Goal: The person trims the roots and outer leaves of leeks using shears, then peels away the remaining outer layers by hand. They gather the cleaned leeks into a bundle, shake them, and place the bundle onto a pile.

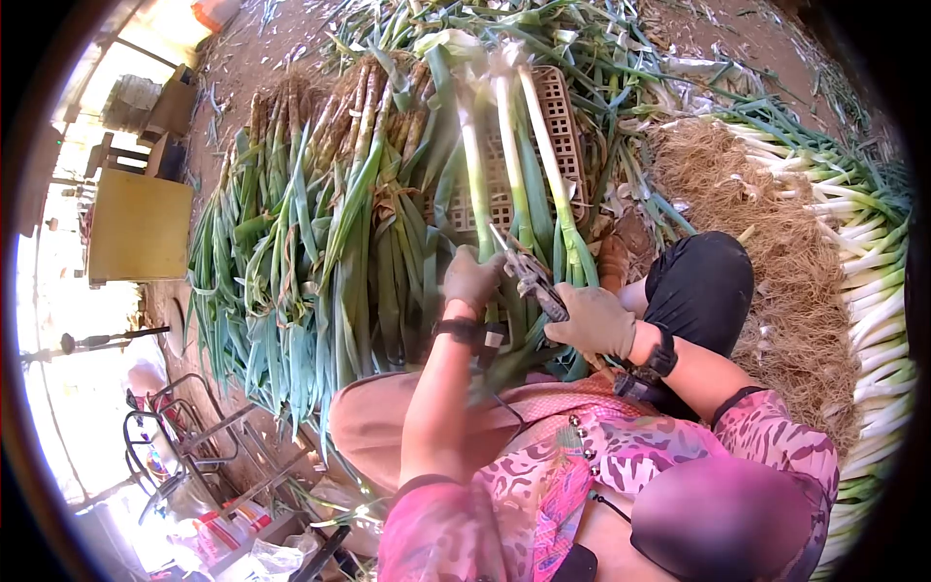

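My left hand (472,281), in a pale glove, is closed around the green part of a leek (475,175) whose white end points away from me. My right hand (593,320), also gloved, is wrapped round the handles of metal shears (529,276). The shears' blades lie beside the held leek, close to my left fingers. Two more trimmed leeks (543,136) lie just right of it, over a plastic crate (572,145). Left of the crate, a large pile of untrimmed leeks (320,223) has brown, dirty ends.
On the right, cleaned leeks (878,310) lie in a long curved row beside a mass of roots (776,272). Leaf scraps (601,48) cover the ground beyond the crate. A yellow panel (141,223) and a metal frame (184,427) stand at the left.
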`<action>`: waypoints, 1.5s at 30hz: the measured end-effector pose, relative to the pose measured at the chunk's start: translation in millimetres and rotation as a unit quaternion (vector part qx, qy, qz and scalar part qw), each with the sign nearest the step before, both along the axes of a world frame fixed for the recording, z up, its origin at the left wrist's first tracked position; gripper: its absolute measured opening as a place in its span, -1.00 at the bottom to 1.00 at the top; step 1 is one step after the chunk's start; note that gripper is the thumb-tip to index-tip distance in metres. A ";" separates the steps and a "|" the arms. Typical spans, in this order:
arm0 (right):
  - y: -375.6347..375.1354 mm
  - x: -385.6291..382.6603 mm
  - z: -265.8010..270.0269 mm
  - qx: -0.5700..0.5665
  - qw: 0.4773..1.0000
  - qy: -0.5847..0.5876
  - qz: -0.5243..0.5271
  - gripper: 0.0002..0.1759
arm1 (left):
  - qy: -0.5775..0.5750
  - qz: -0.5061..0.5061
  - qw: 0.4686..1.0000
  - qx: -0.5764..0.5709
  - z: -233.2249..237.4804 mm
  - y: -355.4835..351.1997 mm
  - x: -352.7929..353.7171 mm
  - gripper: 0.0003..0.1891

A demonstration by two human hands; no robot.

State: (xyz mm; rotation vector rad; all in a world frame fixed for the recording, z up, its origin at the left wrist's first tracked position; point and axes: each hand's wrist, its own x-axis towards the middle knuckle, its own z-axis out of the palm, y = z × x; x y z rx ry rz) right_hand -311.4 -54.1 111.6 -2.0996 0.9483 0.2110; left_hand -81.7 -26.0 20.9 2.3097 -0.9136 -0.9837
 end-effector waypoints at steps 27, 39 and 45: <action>-139.0 119.6 -42.7 -0.130 0.990 0.047 -0.022 -0.50 | -0.003 -0.035 0.999 -0.011 -24.2 21.2 -12.5 -0.51; -165.3 149.9 -36.3 -0.108 0.989 0.079 -0.066 -0.55 | -0.079 -0.108 0.990 0.035 -20.7 28.6 -18.6 -0.44; -157.3 132.9 -26.6 -0.092 0.989 0.102 -0.059 -0.54 | -0.091 -0.155 0.982 0.063 -15.2 32.7 -20.5 -0.38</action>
